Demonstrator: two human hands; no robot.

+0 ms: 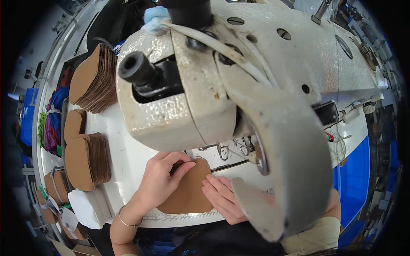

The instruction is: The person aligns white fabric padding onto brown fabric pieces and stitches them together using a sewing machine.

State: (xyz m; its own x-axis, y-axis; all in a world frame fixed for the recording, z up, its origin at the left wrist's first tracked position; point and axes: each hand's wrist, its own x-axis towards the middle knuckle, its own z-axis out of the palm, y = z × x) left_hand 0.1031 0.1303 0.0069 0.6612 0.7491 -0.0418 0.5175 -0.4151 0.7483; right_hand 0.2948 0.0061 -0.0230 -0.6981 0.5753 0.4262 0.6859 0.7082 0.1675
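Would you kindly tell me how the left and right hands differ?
The left hand pinches at the top of the brown piece, while the right hand lies, fingers extended, at its right edge. The left hand's wrist wears a bracelet; the right hand's is hidden behind the curved machine part. Both touch the piece.

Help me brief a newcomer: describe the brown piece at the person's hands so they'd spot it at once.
Find the big cream sewing machine, then look below it, on the white table. There a flat brown piece with a rounded top-right corner lies between the left hand and the right hand. Unlike the brown stacks to the left, it lies singly.
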